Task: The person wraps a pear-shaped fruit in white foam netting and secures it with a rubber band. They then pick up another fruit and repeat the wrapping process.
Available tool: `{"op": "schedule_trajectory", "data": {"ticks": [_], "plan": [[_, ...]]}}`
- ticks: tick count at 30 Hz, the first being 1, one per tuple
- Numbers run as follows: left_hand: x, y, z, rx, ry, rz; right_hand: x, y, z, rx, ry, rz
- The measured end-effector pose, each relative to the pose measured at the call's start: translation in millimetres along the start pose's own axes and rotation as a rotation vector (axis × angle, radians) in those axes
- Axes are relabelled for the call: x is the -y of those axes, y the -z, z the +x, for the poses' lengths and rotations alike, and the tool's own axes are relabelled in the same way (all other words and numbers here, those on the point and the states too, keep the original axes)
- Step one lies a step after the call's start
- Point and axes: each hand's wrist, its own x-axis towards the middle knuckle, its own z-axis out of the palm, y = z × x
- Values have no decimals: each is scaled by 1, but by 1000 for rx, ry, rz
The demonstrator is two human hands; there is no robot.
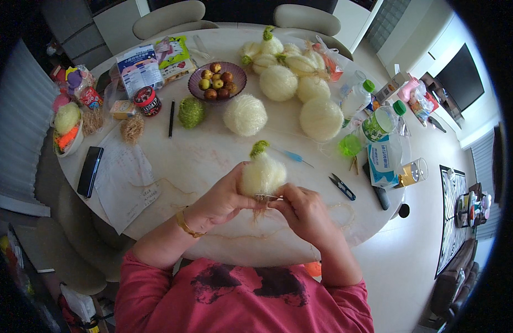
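Note:
My left hand [223, 193] holds a fuzzy cream yarn piece [262, 172] with a green yarn tip pointing away from me. At its near end, my right hand [300, 208] pinches a thin metal needle or hook [267, 195], beside a tuft of tan yarn [260, 213]. A loose tan strand trails over the table on both sides. Beyond the hands lie a blue-handled hook [294, 156] and black thread snips [342, 187]. Farther back are cream yarn balls [245, 115] and a green yarn ball [191, 112]. The fingers partly hide the tool.
The round white table [190, 154] bears a phone [90, 171], a handwritten sheet [123, 179], a black pen [171, 119] and a purple bowl of fruit [217, 81]. Plastic bottles [381, 123], a tissue pack [382, 162] and a glass [412, 172] stand right. Finished cream yarn pieces [300, 62] lie far back.

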Motion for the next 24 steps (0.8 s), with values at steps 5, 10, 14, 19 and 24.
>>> {"op": "schedule_trajectory", "data": {"ticks": [5,10,14,19,24], "plan": [[-6,4,-5,-1,-38,-33,1,3,-6,-128,-34,106],[2,-1,0,-61,-117,176,3,-2,-5,-155,5,95],[6,-3,2,-89,-203,359,15,-9,1,-273,128,-178],[12,-2,3,-165,-384,579,23,-7,4,-335,394,-541],[15,4,3,-162,-393,626,15,-16,3,-309,657,-254]]}}
